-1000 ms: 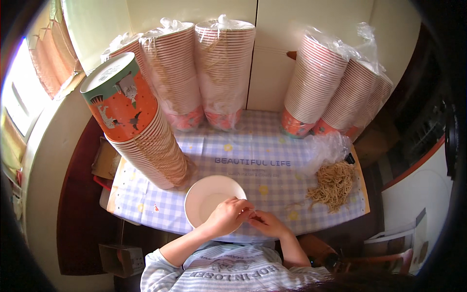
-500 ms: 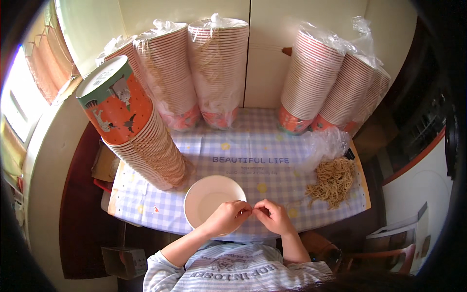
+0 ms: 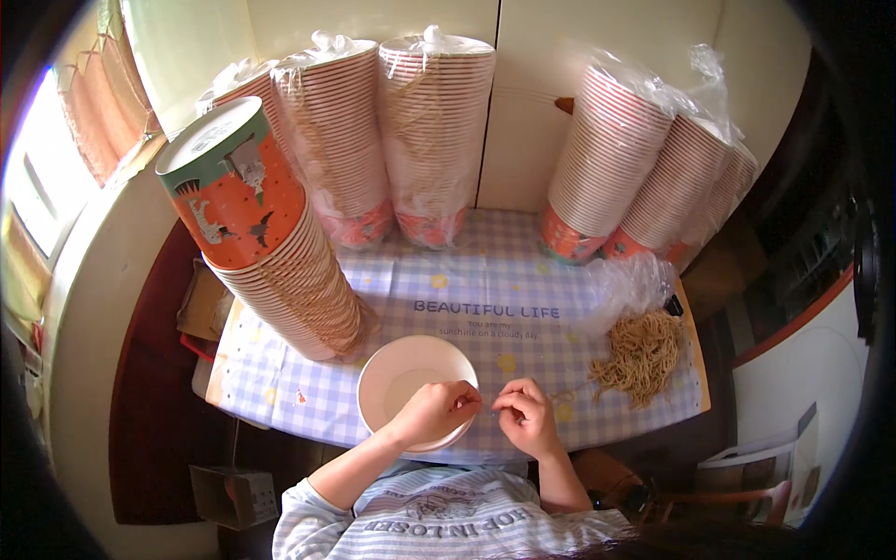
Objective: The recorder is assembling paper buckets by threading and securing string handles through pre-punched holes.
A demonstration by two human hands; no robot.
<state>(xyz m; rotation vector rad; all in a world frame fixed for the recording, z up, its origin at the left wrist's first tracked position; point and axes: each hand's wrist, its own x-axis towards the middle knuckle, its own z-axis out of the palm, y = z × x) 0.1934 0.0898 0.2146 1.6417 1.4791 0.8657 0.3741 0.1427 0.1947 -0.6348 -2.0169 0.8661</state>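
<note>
A white paper tub (image 3: 385,387) stands upright near the table's front edge, its mouth toward me. My left hand (image 3: 437,413) hangs over the tub's right side, thumb and fingers pinched together. Just right of the tub, my right hand (image 3: 528,420) is curled with its fingertips drawn together, facing the left one across a small gap. Whatever either pinch holds is too small to make out. A tangled heap of tan cords (image 3: 640,362) lies on the right of the table. To the left leans a tall stack of nested paper tubs (image 3: 289,294), the top one orange and green.
Plastic-wrapped stacks of tubs stand at the back left (image 3: 434,140) and the back right (image 3: 607,159). A crumpled clear plastic bag (image 3: 630,285) lies behind the cords. The blue checked tablecloth (image 3: 485,280) covers the table. A cardboard box (image 3: 233,495) sits below on the left.
My hands, whose fingertips met before, have drawn a little apart, with the right one shifted to the right. The whole view has tilted slightly; the tub and stacks stand as before.
</note>
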